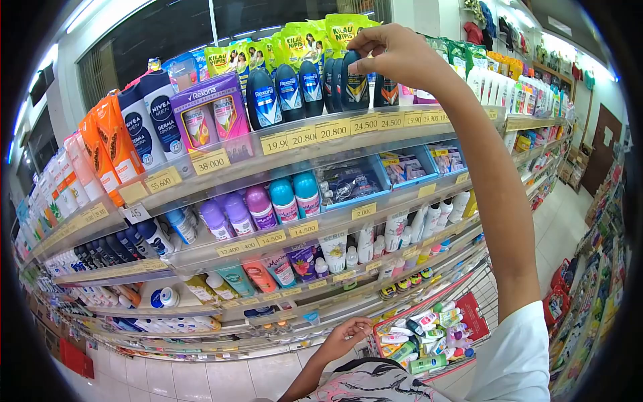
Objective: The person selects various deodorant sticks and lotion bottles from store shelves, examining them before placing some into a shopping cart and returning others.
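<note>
My right hand [392,57] reaches up to the top shelf, its fingers closed around the upper part of a dark roll-on deodorant bottle [355,88]. That bottle stands upright in a row of others, beside blue-labelled Rexona bottles [266,100] and another dark bottle [386,92] to its right. Low down, my left hand [347,335] hangs by the shopping cart's [474,316] near-left side with loosely bent fingers and nothing visible in it. The cart holds a heap of mixed bottles and tubes [425,335].
Yellow price tags line the top shelf's edge [315,137]. Green pouches [301,45] stand behind the deodorants, with a purple Rexona box [211,117] to the left. Lower shelves carry more roll-ons [261,208]. A tiled aisle [546,224] runs along the right.
</note>
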Tool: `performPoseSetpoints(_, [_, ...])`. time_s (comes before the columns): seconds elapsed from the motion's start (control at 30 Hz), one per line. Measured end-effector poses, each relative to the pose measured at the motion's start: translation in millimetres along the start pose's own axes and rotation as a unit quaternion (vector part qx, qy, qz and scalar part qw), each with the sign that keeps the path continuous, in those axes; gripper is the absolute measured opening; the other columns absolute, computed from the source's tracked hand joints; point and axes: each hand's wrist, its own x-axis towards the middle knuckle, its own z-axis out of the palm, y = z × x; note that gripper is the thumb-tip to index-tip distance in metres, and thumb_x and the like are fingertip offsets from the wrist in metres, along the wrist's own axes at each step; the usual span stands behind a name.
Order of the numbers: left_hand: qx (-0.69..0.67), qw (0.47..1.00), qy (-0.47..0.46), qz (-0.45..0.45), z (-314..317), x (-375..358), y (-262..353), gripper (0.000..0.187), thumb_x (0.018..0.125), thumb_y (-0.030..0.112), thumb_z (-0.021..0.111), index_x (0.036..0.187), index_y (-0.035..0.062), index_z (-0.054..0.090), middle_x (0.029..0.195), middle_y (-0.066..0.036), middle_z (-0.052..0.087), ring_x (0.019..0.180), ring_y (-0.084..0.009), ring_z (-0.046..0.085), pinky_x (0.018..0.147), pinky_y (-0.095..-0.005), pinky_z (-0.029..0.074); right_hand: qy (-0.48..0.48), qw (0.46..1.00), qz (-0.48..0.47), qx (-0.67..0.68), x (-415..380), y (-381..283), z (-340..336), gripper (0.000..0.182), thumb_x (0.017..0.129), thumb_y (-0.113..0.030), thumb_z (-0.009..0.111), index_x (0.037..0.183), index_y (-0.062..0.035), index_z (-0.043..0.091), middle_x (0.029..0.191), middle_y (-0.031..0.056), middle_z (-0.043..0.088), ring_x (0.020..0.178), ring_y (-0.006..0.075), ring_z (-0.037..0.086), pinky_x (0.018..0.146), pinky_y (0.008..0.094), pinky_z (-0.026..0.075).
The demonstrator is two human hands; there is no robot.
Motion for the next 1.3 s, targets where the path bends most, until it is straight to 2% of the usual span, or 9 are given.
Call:
performPoseSetpoints(0.47, [-0.026,0.999,0.026,0.0,-6,-7,-17,0.032,0.094,0.012,0.057,0.124,0.0,0.052,0.11,-0.009,0.062,0.103,-0.0138,0.059,0.091,-0.028,0.046,-0.055,0.996,0.046,-0.057,8,9,3,0.043,0.071,-0.029,0.074,0.106,-0.0045,0.069,0.092,0.0084,0.07,0.086,0.0181,0.065,0.08,0.0294,0.049])
performPoseSetpoints(0.83, [-0.018,0.999,0.02,-0.03,-6,-10,-15,0.031,0.095,0.014,0.056,0.124,0.0007,0.052,0.11,-0.008,0.062,0.108,-0.0149,0.058,0.092,-0.0284,0.047,0.062,0.987,0.009,-0.148,-6,-2,-4,0.05,0.078,-0.045,0.065,0.112,-0.0084,0.067,0.102,0.0083,0.069,0.096,0.0216,0.065,0.089,0.033,0.048])
performPoseSetpoints(0.93, [-0.023,0.999,0.016,-0.028,-5,-10,-20,0.032,0.095,0.013,0.056,0.124,0.0014,0.052,0.111,-0.008,0.061,0.107,-0.0151,0.058,0.091,-0.0286,0.047,0.101,0.994,0.022,-0.014,-33,-25,-27,0.033,0.084,-0.025,0.065,0.106,-0.0007,0.065,0.092,0.0104,0.068,0.084,0.0175,0.063,0.077,0.0293,0.048])
performPoseSetpoints(0.97, [-0.027,0.999,0.02,-0.03,-4,-10,-23,0.032,0.095,0.013,0.056,0.124,0.0017,0.052,0.112,-0.008,0.061,0.106,-0.0152,0.058,0.091,-0.0287,0.047,0.137,0.988,-0.008,0.067,-45,-27,-31,0.027,0.083,-0.013,0.067,0.103,0.0061,0.063,0.083,0.0134,0.067,0.073,0.016,0.061,0.066,0.0282,0.049])
performPoseSetpoints(1.03, [-0.029,0.999,0.018,-0.036,-3,-8,-30,0.032,0.095,0.013,0.057,0.124,0.002,0.052,0.112,-0.008,0.061,0.105,-0.0152,0.058,0.091,-0.0288,0.047,0.214,0.974,-0.073,0.028,-80,-20,-37,0.03,0.092,-0.026,0.057,0.107,-0.0032,0.068,0.095,0.0075,0.069,0.088,0.015,0.064,0.082,0.0262,0.045])
performPoseSetpoints(1.1, [-0.014,0.999,0.004,-0.037,-1,-5,-36,0.031,0.095,0.014,0.056,0.124,0.0026,0.052,0.113,-0.007,0.061,0.104,-0.0146,0.059,0.09,-0.0286,0.047,0.322,0.934,0.016,0.154,-133,-25,-36,0.024,0.091,-0.024,0.057,0.096,-0.0034,0.069,0.076,0.0043,0.065,0.063,0.0079,0.057,0.06,0.0223,0.042])
performPoseSetpoints(1.2, [0.01,0.998,-0.003,-0.058,5,-1,-41,0.03,0.096,0.014,0.056,0.123,0.0027,0.053,0.11,-0.006,0.061,0.101,-0.0135,0.059,0.088,-0.0282,0.047,0.344,0.912,0.097,0.203,-244,-1,9,0.029,0.094,-0.013,0.054,0.067,0.0004,0.056,0.059,0.0014,0.05,0.055,0.0079,0.042,0.05,0.0282,0.033])
performPoseSetpoints(1.23, [0.012,0.998,-0.006,-0.056,6,3,-41,0.03,0.096,0.014,0.056,0.123,0.0027,0.053,0.11,-0.006,0.061,0.101,-0.0135,0.059,0.088,-0.0282,0.047,0.325,0.93,0.092,0.142,-294,24,44,0.024,0.089,-0.008,0.06,0.066,-0.001,0.054,0.058,0.0033,0.048,0.052,0.0119,0.043,0.05,0.0284,0.033])
performPoseSetpoints(1.3, [0.033,0.998,-0.013,-0.059,11,4,-45,0.029,0.096,0.015,0.055,0.123,0.0028,0.054,0.107,-0.005,0.062,0.097,-0.0124,0.059,0.086,-0.0276,0.047,0.106,0.972,0.195,0.077,-399,41,95,0.03,0.081,-0.005,0.065,0.057,-0.0048,0.047,0.052,0.0104,0.043,0.047,0.0245,0.043,0.048,0.0352,0.035])
